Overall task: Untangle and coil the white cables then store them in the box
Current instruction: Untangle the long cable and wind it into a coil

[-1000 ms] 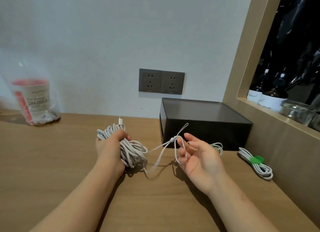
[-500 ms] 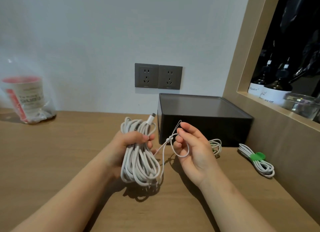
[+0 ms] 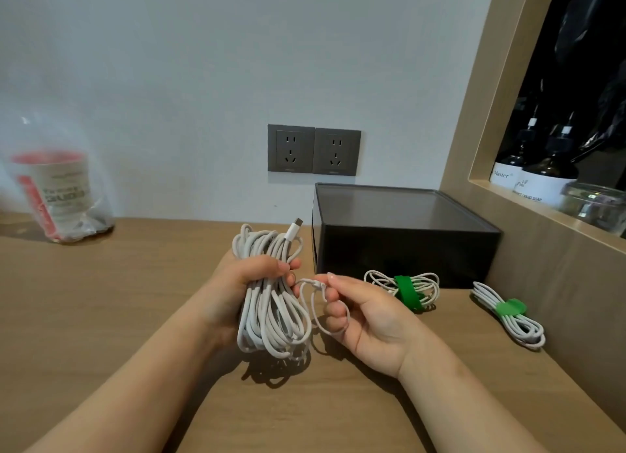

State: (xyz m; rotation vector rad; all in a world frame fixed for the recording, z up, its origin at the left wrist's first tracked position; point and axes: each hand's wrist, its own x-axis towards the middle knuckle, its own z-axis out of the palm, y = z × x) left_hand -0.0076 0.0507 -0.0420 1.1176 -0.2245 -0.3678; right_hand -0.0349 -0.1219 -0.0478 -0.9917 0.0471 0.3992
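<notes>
Left hand (image 3: pixel 244 283) gripped the white cable coil (image 3: pixel 271 303), fingers curled round it, above the worktop (image 3: pixel 101 317) mid-front. Right hand (image 3: pixel 369 320) pinched the knotted loose end (image 3: pixel 316 285) between thumb and fingertips.

Light: bright, soft, even.
Shadows: soft, pooled on desk (image 3: pixel 101 317) toward viewer.
Blur: plastic bag (image 3: pixel 57 195), far left.
Edges: wide-angle stretching.

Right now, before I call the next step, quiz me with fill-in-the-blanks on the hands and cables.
The left hand grips the big cable bundle; the right hand pinches a small ____ in its loose end.
____ tied coils lie on the table near the black box.
Each wears a ____ strap.
Missing words: knot; two; green.
</notes>
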